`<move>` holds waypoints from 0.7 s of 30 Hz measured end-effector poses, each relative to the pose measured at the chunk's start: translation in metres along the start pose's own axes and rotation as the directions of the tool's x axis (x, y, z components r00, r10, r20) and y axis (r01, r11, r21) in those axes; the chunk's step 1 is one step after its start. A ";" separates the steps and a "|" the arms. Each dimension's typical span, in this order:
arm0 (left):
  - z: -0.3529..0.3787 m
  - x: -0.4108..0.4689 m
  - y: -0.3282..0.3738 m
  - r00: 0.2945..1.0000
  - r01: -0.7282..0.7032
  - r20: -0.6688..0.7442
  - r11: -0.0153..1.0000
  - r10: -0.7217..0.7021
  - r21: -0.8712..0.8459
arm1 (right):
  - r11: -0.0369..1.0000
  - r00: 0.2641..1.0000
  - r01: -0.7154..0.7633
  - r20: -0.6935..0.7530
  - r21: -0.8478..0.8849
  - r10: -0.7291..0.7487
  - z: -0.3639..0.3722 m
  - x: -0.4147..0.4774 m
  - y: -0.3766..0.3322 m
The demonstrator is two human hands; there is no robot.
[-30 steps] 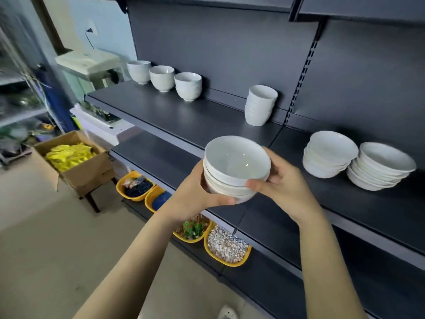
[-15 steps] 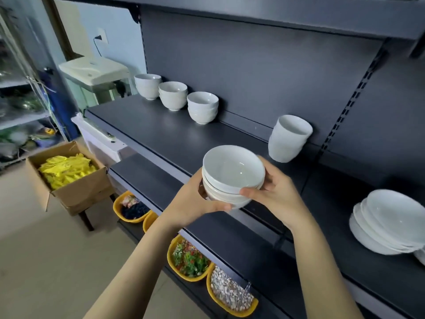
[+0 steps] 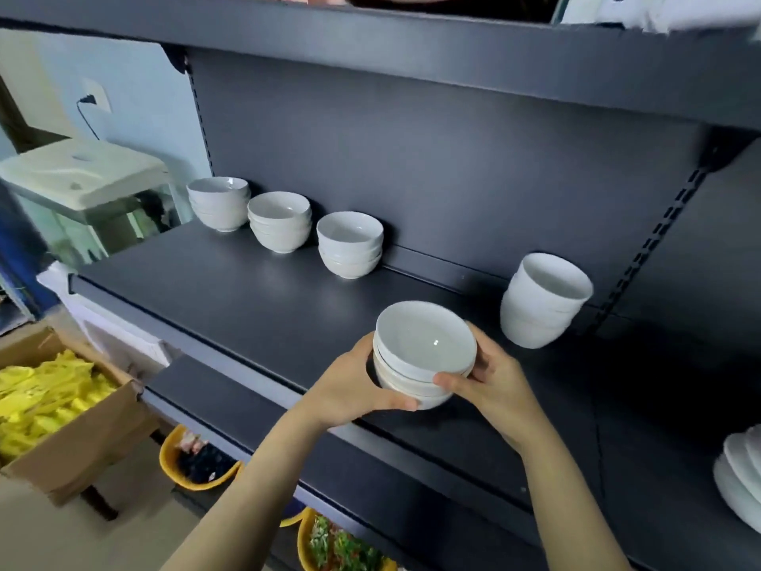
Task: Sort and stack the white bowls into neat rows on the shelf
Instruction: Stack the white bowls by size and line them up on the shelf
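Both hands cup a nested stack of white bowls [image 3: 424, 354] over the shelf [image 3: 255, 294] front, the left hand [image 3: 354, 385] and right hand [image 3: 492, 375] with fingers closed round its lower walls. Glazed ceramic is probably hard, slick and chippable, so gripping low seems wise. Beyond the fingers a taller stack [image 3: 543, 300] stands right, three short stacks [image 3: 284, 220] far left.

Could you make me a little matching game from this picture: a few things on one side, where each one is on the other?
Things:
1. held bowls
2. tall stack
3. cardboard box
4. yellow tubs

Places:
A. on the floor at far left, full of yellow items
B. between both hands, over the shelf's front
C. under the bottom shelf
D. at the back of the shelf, to the right of the row of three stacks

Pairs: 1-B, 2-D, 3-A, 4-C
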State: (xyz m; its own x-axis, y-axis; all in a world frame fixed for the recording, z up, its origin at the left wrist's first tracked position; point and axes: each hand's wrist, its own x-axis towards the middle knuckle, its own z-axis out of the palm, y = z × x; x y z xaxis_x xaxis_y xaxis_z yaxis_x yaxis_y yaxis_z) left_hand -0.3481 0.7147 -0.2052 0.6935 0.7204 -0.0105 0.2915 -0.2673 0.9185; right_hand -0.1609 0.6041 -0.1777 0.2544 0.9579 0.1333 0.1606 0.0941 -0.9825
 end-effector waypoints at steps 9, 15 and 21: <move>-0.051 0.092 -0.032 0.982 -0.090 0.167 0.996 0.087 0.012 | 0.998 0.979 -0.009 -0.204 -0.061 -0.003 0.026 0.066 0.013; -0.057 0.140 -0.033 0.945 -0.196 0.268 0.981 0.189 -0.002 | 0.973 0.959 -0.129 -0.273 -0.190 0.073 0.016 0.090 0.002; -0.050 0.191 -0.039 0.940 -0.205 0.279 0.979 0.197 0.001 | 0.957 0.917 -0.191 -0.387 -0.218 0.095 0.002 0.120 0.003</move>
State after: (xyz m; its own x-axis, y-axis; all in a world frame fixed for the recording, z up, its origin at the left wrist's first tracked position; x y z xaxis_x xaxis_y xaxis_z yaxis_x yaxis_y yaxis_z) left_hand -0.2600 0.8946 -0.2235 0.8932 0.4456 0.0605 0.1434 -0.4097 0.9009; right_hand -0.1323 0.7199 -0.1649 0.6179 0.7822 0.0793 0.3134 -0.1525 -0.9373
